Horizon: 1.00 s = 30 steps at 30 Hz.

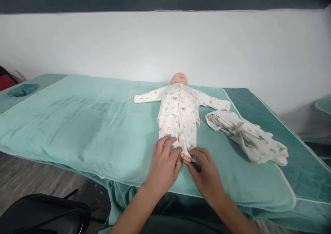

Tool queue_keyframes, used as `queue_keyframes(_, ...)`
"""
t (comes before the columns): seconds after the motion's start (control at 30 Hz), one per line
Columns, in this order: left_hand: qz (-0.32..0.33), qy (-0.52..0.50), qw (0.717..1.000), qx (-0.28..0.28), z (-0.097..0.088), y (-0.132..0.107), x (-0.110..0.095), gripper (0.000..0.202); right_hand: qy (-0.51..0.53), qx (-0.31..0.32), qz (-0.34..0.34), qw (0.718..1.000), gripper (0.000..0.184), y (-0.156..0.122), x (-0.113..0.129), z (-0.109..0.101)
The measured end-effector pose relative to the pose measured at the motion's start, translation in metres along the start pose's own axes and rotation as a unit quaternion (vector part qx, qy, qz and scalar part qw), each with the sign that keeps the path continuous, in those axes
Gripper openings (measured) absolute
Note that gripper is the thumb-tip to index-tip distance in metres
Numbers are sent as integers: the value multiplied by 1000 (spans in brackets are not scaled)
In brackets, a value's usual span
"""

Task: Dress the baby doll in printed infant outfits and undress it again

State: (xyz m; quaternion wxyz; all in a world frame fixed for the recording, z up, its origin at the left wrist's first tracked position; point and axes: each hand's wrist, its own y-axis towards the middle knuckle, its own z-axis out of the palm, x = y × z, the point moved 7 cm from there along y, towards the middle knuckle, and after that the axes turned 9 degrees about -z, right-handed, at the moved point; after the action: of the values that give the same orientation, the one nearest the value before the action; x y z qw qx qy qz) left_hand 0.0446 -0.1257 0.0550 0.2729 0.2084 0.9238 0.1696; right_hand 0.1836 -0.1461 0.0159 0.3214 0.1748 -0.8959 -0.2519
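A baby doll lies on its back on a teal mat, arms spread, dressed in a white printed top and trousers. My left hand rests over the doll's left trouser leg end, fingers curled on the cloth. My right hand pinches the cuff of the other trouser leg, where a bare foot peeks out. Both hands meet at the doll's feet near the mat's front edge.
A crumpled white printed cloth lies on the mat to the doll's right. The mat covers a teal-draped bed against a white wall. A black chair stands at the lower left on the grey floor.
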Motion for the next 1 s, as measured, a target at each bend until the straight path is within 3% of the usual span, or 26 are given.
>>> queue_keyframes(0.2,-6,-63,998,-28,-4,3,-1,12,50,-13,13,999,13,4,1,-8)
queue_keyframes(0.43,-7,-84,993,-77,-11,-12,0,18,52,1,-35,998,8,3,11,-21)
queue_keyframes(0.73,7,-50,995,-83,-1,-28,8,21,74,45,-18,996,9,-9,4,-13)
queue_keyframes(1.0,-34,-152,977,-146,-14,-34,23,27,76,56,-2,995,10,-16,-9,-12)
